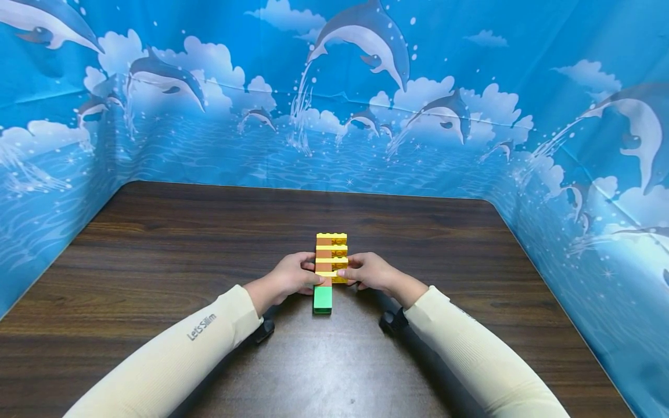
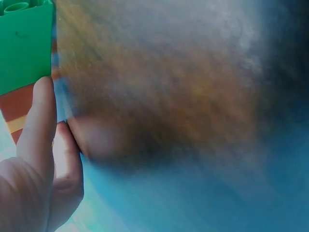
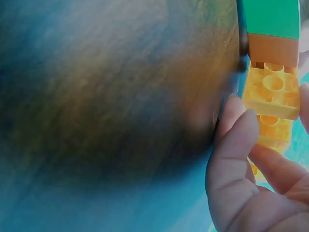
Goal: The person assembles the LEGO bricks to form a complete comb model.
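Toy building bricks are joined in one tower-like piece in the middle of the table, in the head view. A green brick (image 1: 323, 299) forms the near end, and orange-brown bricks (image 1: 323, 253) alternate with yellow bricks (image 1: 340, 251) that jut out to the right. My left hand (image 1: 290, 276) grips the left side, its thumb lying over the brown part beside the green brick (image 2: 24, 48). From the right, my right hand (image 1: 375, 273) holds the jutting yellow bricks, thumb on the nearest one. Hollow undersides of the yellow bricks (image 3: 274, 89) show in the right wrist view.
The dark wood-grain table (image 1: 209, 232) spreads around the bricks. A blue curtain (image 1: 334, 157) printed with dolphins stands along its back and sides. Pale sleeves cover both forearms, and a dark wrist camera (image 1: 393, 321) hangs under the right wrist.
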The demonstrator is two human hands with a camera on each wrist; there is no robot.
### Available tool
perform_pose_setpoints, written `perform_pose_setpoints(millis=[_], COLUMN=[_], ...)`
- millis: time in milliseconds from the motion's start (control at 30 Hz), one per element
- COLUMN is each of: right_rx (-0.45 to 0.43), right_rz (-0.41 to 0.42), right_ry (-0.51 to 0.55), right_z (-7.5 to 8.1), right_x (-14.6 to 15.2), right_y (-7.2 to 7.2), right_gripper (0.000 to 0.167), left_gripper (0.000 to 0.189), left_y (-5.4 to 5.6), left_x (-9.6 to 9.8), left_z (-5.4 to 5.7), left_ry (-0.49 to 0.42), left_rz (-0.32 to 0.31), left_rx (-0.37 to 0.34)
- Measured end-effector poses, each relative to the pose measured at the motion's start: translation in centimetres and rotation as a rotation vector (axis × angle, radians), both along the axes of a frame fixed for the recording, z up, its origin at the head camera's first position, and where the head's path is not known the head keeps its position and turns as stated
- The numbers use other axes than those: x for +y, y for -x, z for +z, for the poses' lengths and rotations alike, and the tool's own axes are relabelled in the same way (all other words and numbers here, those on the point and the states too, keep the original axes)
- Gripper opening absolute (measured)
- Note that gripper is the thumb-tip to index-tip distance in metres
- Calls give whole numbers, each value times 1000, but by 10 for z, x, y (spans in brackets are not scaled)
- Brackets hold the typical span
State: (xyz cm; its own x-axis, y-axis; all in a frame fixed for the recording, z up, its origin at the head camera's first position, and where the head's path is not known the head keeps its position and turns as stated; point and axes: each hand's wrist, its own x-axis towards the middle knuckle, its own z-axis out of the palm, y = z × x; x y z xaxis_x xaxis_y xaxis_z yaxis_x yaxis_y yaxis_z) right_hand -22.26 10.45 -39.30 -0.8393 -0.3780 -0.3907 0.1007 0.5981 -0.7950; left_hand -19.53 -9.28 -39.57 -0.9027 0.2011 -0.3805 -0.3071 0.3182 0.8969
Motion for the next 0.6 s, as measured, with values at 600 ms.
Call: perform_pose_setpoints(millis=[600], right_rx=[43], right_rz=[36], right_ry=[-54], right_z=[2], right_x=[-3], right_y=[-2], right_gripper=[43], left_gripper=[66], left_y=[-2], left_x=[2], left_z=[2], left_ry=[18], left_rz=[6], left_rx=[-12])
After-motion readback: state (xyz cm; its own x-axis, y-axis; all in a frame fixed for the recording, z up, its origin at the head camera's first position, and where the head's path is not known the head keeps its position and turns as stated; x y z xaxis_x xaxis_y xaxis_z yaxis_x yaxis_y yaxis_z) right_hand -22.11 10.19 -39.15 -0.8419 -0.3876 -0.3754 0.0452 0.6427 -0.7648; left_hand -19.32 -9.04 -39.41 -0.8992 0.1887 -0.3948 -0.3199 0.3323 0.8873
